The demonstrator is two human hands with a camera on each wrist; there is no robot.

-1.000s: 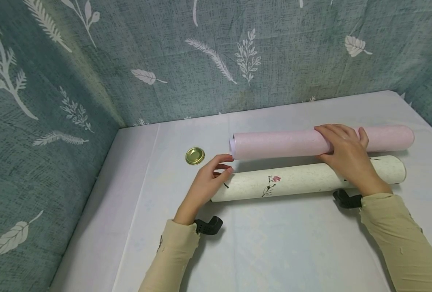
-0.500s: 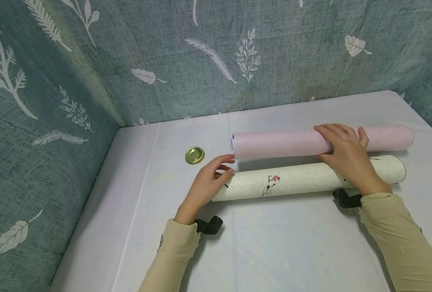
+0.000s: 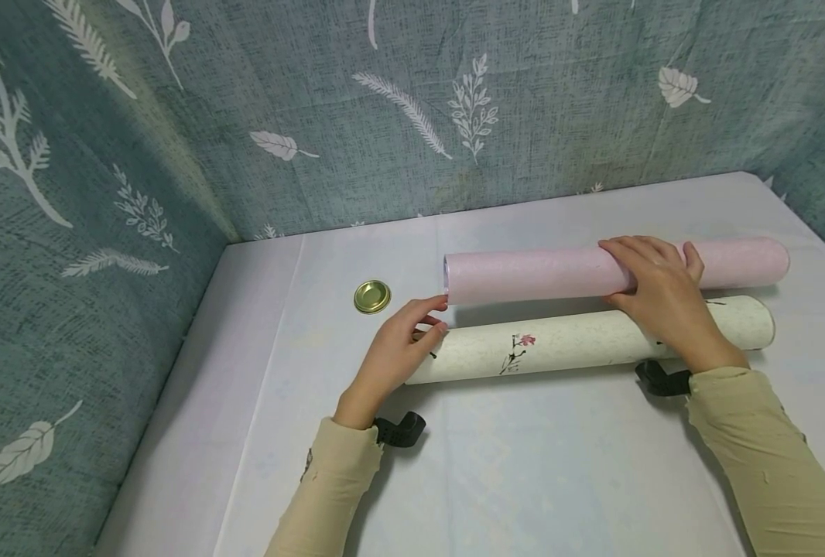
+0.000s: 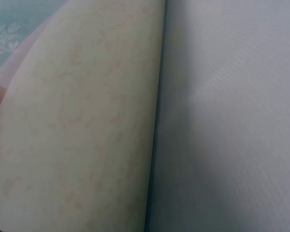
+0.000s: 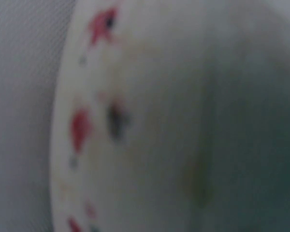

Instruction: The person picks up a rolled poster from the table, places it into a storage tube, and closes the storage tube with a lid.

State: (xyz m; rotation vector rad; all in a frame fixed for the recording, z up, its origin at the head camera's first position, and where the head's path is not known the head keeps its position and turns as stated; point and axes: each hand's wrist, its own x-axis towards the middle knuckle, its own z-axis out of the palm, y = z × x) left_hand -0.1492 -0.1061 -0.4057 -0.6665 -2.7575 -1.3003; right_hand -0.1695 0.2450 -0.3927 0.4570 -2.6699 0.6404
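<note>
A pink wallpaper roll (image 3: 531, 276) lies across the table in the head view. My right hand (image 3: 666, 298) grips it right of its middle, fingers over the top and thumb along the near side. At the roll's left end, the fingertips of my left hand (image 3: 400, 340) touch the lower edge, with the fingers loosely bent. A cream wallpaper roll (image 3: 559, 346) with a flower print lies in front, its left end partly behind the left hand. This cream roll (image 4: 82, 121) fills much of the left wrist view. Its red flowers (image 5: 80, 128) appear blurred in the right wrist view.
A gold jar lid (image 3: 372, 297) lies on the white-covered table (image 3: 524, 472), left of the pink roll. Green leaf-patterned fabric (image 3: 412, 116) stands behind and along the left side. Black wrist cameras (image 3: 400, 430) sit under both wrists.
The white inner layer that stuck out of the pink roll's left end has slid rightward, and that end now looks nearly flush. The left fingertips shifted slightly; the right hand stayed in place.
</note>
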